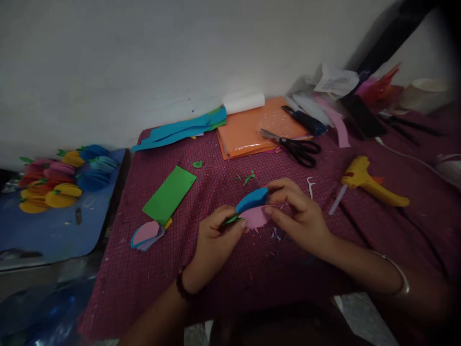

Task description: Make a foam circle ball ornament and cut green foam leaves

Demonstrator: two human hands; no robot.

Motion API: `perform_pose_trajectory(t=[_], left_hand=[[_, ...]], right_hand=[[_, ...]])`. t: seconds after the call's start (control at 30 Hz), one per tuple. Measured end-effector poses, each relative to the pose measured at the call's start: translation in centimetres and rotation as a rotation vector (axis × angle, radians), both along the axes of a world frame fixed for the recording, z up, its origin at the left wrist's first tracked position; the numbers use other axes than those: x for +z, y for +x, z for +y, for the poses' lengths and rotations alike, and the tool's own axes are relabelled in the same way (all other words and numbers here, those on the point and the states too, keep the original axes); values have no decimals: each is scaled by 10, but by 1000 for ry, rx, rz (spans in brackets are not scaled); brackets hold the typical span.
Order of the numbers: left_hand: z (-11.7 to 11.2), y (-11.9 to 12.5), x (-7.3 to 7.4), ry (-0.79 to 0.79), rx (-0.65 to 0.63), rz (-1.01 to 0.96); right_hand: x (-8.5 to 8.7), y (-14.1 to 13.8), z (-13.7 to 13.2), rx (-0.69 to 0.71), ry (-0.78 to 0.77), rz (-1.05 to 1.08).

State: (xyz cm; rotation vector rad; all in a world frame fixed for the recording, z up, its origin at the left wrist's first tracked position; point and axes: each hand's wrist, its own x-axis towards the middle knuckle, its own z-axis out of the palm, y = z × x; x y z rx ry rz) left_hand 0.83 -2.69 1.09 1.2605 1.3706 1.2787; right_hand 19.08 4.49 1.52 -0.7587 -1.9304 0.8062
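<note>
Both hands hold a small paper craft piece (254, 207) over the middle of the table; it is made of blue and pink rounded paper shapes with a green leaf at its left end. My left hand (216, 240) pinches the left end by the leaf. My right hand (298, 216) grips the right side, with fingers curled over the blue top and the pink underside. The piece hovers just above the maroon checked tablecloth (216, 288).
A green paper strip (169, 194) and a stack of pink and blue cut shapes (147, 234) lie to the left. Scissors (297, 146), orange sheets (248, 129), a yellow glue gun (370, 185) and blue paper strips (180, 129) lie further back. Finished paper fruits (61, 175) sit on a blue board at left.
</note>
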Motion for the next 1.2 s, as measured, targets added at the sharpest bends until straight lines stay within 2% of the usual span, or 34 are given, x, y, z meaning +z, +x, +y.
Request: perform_pose_trajectory(t=[0.13, 0.23, 0.33, 0.57, 0.83, 1.03, 1.1, 1.2], left_hand=[[3, 6, -9, -205, 82, -358], [5, 11, -7, -312, 138, -587], [5, 14, -3, -373, 176, -699], [6, 16, -3, -359, 172, -717], [5, 19, -3, -339, 251, -696], [3, 29, -4, -373, 306, -762], [3, 30, -5, -381, 283, -755], [5, 23, -6, -374, 161, -627]], right_hand=[[0, -3, 0, 4, -115, 87], [-1, -5, 1, -13, -117, 121], [-2, -6, 2, -20, -95, 129], [-4, -6, 3, -14, -126, 160], [-7, -11, 3, -29, -325, 282], [-9, -11, 4, -17, -348, 366], [-10, -10, 5, -16, -357, 371], [-10, -9, 6, -26, -380, 369]])
